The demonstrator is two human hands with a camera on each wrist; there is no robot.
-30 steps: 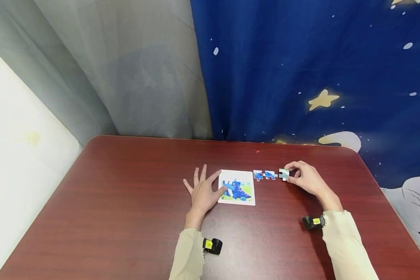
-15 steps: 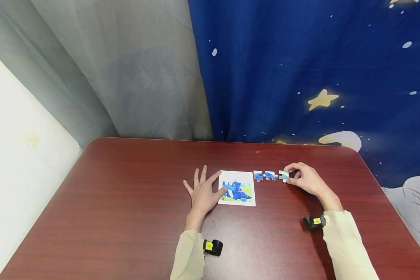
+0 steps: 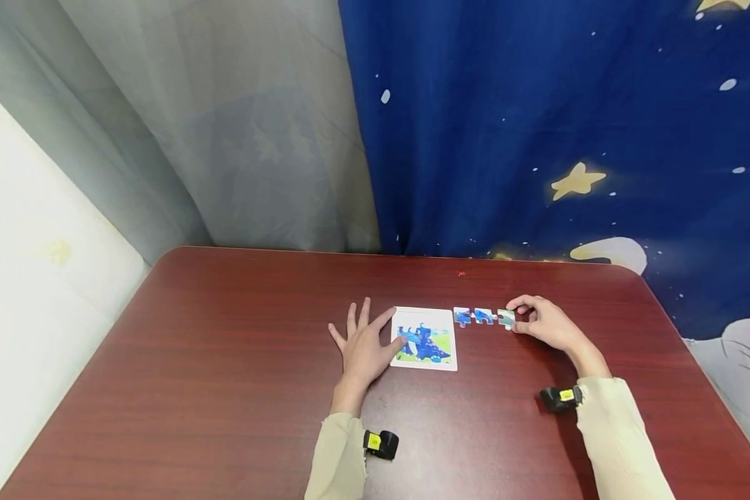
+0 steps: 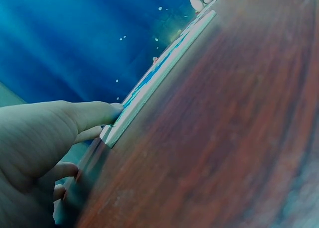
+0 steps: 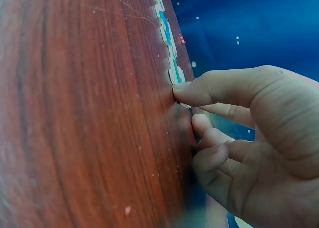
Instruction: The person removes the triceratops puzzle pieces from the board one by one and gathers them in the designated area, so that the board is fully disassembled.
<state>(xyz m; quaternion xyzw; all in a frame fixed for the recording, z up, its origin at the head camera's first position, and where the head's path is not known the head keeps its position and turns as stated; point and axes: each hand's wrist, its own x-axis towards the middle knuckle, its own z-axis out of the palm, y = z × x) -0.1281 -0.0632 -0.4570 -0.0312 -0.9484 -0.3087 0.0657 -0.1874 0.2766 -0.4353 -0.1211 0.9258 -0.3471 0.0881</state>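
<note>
Puzzle pieces point(image 3: 482, 317) right of board point(image 3: 423, 317)

No words, numbers or brand names are coming through legibly in any view. Two yellow labels are showing from the head camera, each bearing a dark marking too small to read. The left label point(image 3: 373, 441) is sitting on a black wrist device point(image 3: 388, 446) beside the left sleeve point(image 3: 339, 455), at the near side of the table point(image 3: 225, 389). The right label point(image 3: 566, 395) is sitting on a matching black device point(image 3: 549, 400) by the right sleeve point(image 3: 617, 430), slightly farther away. Near the table's far edge, a tiny red shape point(image 3: 461, 273) is lying, too small to identify as a sign.
</note>
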